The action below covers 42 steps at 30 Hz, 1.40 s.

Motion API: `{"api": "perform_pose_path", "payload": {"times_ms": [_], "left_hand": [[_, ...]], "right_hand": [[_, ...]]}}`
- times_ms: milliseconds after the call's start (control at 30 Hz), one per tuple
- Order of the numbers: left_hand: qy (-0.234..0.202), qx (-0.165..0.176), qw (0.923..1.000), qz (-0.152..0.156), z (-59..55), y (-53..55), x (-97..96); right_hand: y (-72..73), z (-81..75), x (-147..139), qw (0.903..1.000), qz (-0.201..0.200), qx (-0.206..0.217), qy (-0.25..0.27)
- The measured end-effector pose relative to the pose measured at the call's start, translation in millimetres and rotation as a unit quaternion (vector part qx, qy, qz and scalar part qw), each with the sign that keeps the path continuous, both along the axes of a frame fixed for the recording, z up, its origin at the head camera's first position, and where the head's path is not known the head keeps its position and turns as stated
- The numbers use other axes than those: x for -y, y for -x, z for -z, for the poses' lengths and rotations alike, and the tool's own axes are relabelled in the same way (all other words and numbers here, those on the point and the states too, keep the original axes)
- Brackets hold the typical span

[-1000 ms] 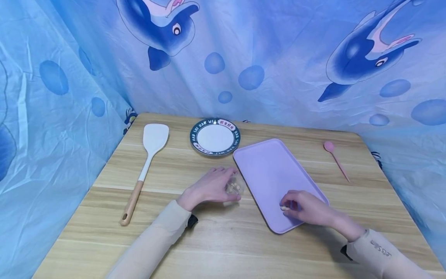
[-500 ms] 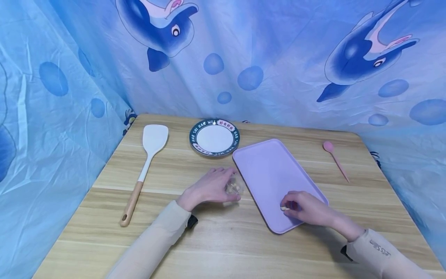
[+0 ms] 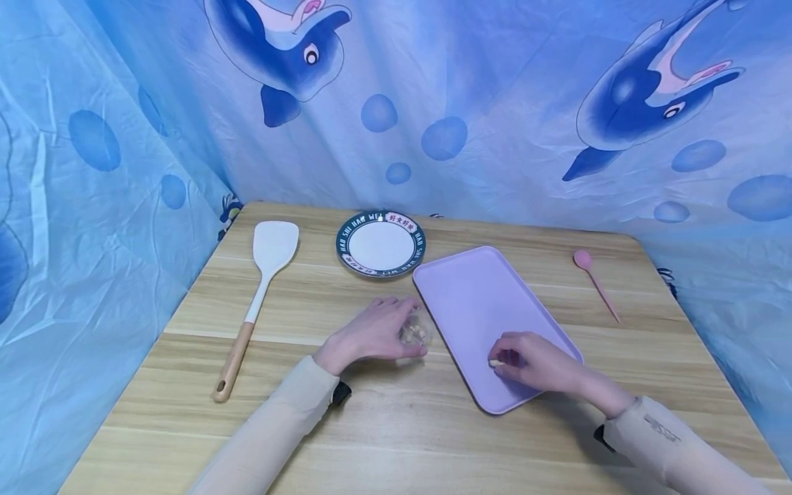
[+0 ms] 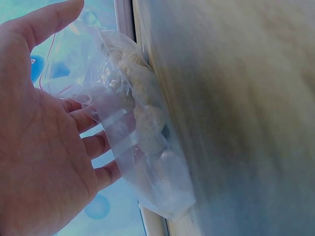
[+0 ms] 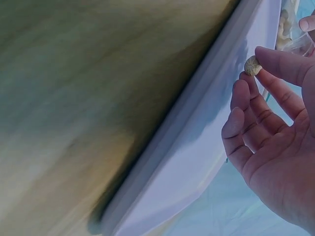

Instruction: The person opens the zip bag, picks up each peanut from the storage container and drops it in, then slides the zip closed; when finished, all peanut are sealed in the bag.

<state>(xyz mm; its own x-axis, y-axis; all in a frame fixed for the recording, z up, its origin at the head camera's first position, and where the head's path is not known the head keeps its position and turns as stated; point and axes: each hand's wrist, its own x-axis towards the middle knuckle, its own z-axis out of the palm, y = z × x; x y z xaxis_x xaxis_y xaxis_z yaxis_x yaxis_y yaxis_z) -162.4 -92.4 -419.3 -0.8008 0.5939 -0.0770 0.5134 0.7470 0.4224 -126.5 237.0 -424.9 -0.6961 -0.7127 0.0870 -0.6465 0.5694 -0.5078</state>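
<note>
My right hand (image 3: 538,361) is over the near end of the purple tray (image 3: 458,295), also seen edge-on in the right wrist view. Between thumb and fingertip it pinches a small pale yellowish piece (image 5: 252,66), roundish, its kind unclear. Left of the tray, my left hand (image 3: 380,330) curves its fingers and thumb round a clear plastic zip bag (image 4: 147,128) on the table. Several lumpy pale pieces (image 4: 147,118) lie inside the bag. The fingers pass behind the plastic, and the thumb stands near the bag's mouth.
A round plate (image 3: 381,246) with a dark lettered rim lies behind the left hand. On the left is a white spatula (image 3: 272,247) with a wooden handle; on the right, a pink spoon (image 3: 588,265). A blue dolphin-printed curtain (image 3: 482,82) hangs behind the wooden table (image 3: 396,440).
My right hand has shifted slightly left and away from me over the tray, still pinching the small piece. The left hand and the bag stay in place.
</note>
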Motion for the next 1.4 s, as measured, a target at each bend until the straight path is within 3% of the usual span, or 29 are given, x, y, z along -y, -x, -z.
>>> {"api": "perform_pose_path", "payload": {"times_ms": [267,600,1033,1400], "left_hand": [[-0.003,-0.002,1.0000,0.002,0.3,0.1,0.0],[-0.009,-0.008,0.9999,0.003,1.6,-0.6,-0.1],[-0.004,-0.013,0.9999,0.005,0.2,-0.1,0.2],[-0.017,-0.026,0.9994,0.018,1.5,-0.6,-0.1]], "right_hand": [[9.0,-7.5,18,0.9997,0.007,0.020,-0.013],[25.4,-12.6,45,0.9990,-0.005,0.042,0.015],[44.4,-30.7,85,0.9993,-0.019,0.026,0.018],[47.2,-37.6,111,0.9983,-0.049,0.031,0.006]]}}
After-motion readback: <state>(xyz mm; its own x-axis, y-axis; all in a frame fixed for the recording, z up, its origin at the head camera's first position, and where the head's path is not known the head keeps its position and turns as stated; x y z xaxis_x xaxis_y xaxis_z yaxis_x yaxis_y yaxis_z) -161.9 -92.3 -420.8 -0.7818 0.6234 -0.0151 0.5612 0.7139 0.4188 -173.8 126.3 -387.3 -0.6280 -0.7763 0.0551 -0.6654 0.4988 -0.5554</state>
